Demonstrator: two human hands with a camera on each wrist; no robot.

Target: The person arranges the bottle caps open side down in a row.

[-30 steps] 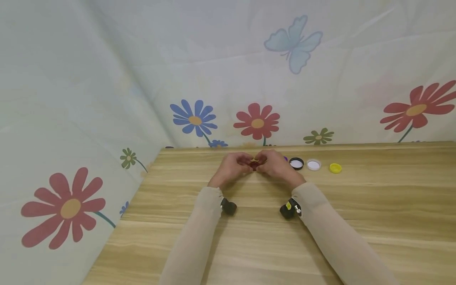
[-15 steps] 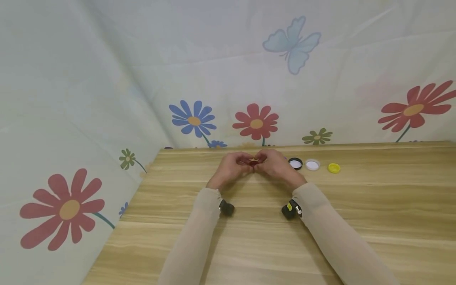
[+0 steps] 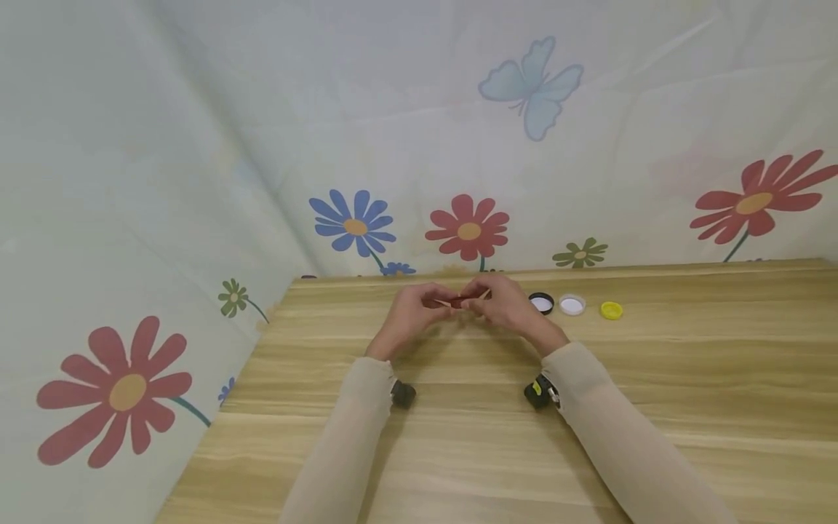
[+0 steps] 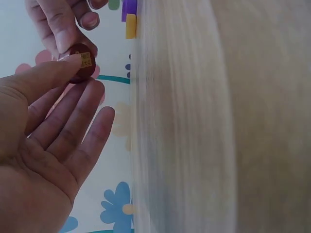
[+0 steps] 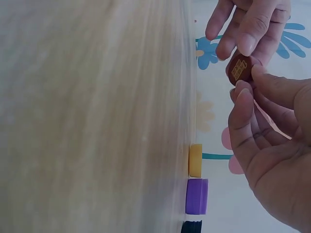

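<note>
A dark red bottle cap [image 5: 239,69] with gold print on its flat top is held between my two hands above the table. My left hand [image 3: 407,314] pinches one side of it between thumb and fingers; in the left wrist view the thumb lies across the printed face. The thumb and fingertips of my right hand [image 3: 509,307] grip the opposite side. Just right of the hands, an upturned black cap [image 3: 551,308] lies on the table. A purple cap [image 5: 197,196] and an orange-yellow cap [image 5: 195,160] stand near the right hand, both hidden behind it in the head view.
Farther right in the row lie a whitish cap [image 3: 572,305] and a bright yellow cap [image 3: 612,311]. The wood-grain table [image 3: 471,451] ends at a flower-printed cloth [image 3: 406,131] at the back and left. A small black camera sits on each wrist.
The left wrist has shifted a little left and down, and the hands' grip on the red cap has changed slightly. The purple cap's edge has gone behind the right hand. The head view has shifted slightly.
</note>
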